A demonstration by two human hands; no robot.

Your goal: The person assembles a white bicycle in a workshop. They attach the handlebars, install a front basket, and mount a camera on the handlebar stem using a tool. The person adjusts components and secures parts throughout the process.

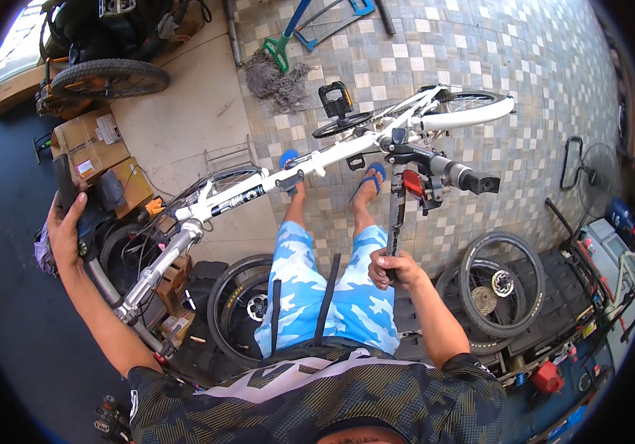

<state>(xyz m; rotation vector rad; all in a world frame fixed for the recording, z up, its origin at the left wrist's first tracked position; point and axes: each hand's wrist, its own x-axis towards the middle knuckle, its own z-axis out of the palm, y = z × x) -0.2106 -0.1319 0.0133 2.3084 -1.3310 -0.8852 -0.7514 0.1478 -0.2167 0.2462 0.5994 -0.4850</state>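
A white folding-style bicycle frame (332, 154) stretches across the middle, in front of my legs. At the far left, my left hand (67, 226) is closed around the handlebar by its black grip (64, 176); some fingers are hidden. The silver handlebar stem (158, 270) runs from the frame's front toward me. My right hand (397, 270) is wrapped round the near end of a long dark bar (397, 214), whose far end meets the frame by the seat tube. Beside that bar are a red reflector (412, 183) and a silver seatpost (443, 169) with a black end.
Loose wheels lie at the right (501, 285) and near my left leg (242, 307). Cardboard boxes (89, 144) and another bicycle wheel (110, 79) sit at the upper left. A mop (280, 74) lies on the tiles. A fan (599, 174) stands at the right.
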